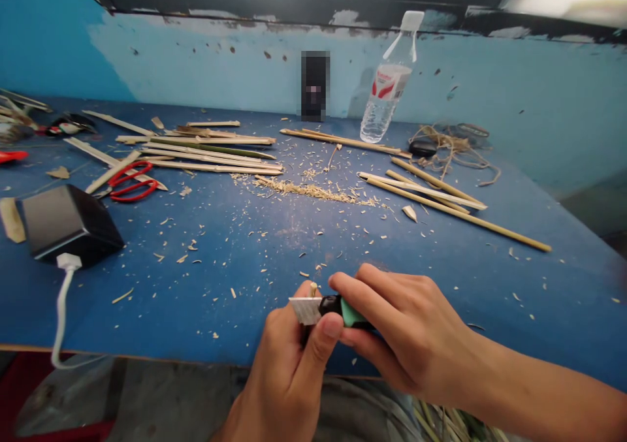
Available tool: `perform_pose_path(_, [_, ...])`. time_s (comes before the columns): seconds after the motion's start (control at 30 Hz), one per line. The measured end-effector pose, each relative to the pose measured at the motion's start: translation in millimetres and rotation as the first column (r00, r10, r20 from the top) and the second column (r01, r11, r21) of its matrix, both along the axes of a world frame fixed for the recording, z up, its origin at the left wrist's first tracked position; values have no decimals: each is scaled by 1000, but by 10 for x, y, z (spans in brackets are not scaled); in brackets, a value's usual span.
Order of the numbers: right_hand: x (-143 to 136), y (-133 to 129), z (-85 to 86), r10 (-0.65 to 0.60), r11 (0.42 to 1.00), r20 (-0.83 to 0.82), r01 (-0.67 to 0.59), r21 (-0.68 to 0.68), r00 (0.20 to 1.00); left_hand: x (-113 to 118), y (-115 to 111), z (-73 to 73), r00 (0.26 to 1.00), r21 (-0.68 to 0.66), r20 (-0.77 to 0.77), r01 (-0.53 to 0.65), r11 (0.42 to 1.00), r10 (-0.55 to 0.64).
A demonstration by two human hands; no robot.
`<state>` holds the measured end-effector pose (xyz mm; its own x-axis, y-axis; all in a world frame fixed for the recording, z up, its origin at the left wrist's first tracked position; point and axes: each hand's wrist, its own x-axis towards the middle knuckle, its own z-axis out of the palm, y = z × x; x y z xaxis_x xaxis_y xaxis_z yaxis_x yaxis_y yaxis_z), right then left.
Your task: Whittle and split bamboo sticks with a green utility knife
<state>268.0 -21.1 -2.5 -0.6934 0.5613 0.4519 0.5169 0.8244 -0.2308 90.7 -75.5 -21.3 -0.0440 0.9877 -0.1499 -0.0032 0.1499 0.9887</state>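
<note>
My right hand (pixel 396 321) is closed round a utility knife (pixel 353 313) with a black and green handle, at the table's front edge. Its short, wide blade (pixel 305 311) points left and crosses a thin stick (pixel 313 290), whose pale tip shows above it. The stick is gripped in my left hand (pixel 294 363), and most of it is hidden by the fingers. My left thumb presses near the base of the blade. Pale shavings (pixel 318 192) form a ridge across the middle of the blue table (pixel 235 259), with loose bits scattered around.
Split bamboo strips (pixel 210 158) and red-handled scissors (pixel 132 182) lie at the left, behind a black box (pixel 71 223) with a white cable (pixel 61 311). More sticks (pixel 455 213) lie at the right. A water bottle (pixel 386 93) stands near the wall, left of tangled twine (pixel 448 148).
</note>
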Motion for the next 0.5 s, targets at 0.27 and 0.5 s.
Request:
perform_pose_path(0.27, [-2, -55, -26, -92, 994, 4, 92, 56, 996, -23, 34, -87, 999, 60, -26, 31, 998, -30])
perform_pose_path(0.5, [10, -94, -52, -126, 988, -2, 126, 89, 992, -28, 64, -33, 990, 87, -115, 87, 992, -77])
